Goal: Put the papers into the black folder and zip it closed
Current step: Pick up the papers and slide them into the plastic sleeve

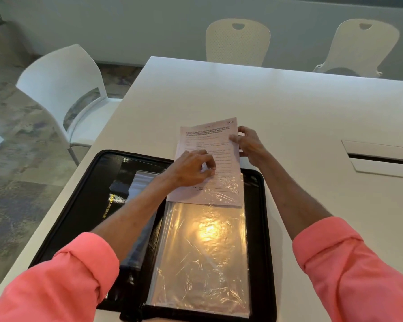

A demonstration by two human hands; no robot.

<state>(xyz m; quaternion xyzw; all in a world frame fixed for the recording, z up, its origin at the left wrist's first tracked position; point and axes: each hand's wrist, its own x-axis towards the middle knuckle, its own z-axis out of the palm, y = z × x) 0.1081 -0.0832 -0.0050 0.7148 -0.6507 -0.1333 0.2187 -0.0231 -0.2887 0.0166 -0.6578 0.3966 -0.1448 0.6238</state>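
The black folder (79, 212) lies open on the white table (289, 108) in front of me, its zipper running round the edge. On its right half sits a stack of clear plastic sleeves (203, 256), shiny with glare. A printed paper (209, 138) is partly inside the top sleeve, its upper half sticking out past the folder's far edge. My left hand (191, 168) pinches the sleeve's open edge over the paper. My right hand (248, 142) grips the paper's right edge near the top. Both sleeves are pink.
A white chair (63, 89) stands at the table's left side and two cream chairs (237, 40) (363, 45) at the far side. A cable hatch (382, 156) is set into the table at the right. The folder's left half holds more sleeves (142, 182).
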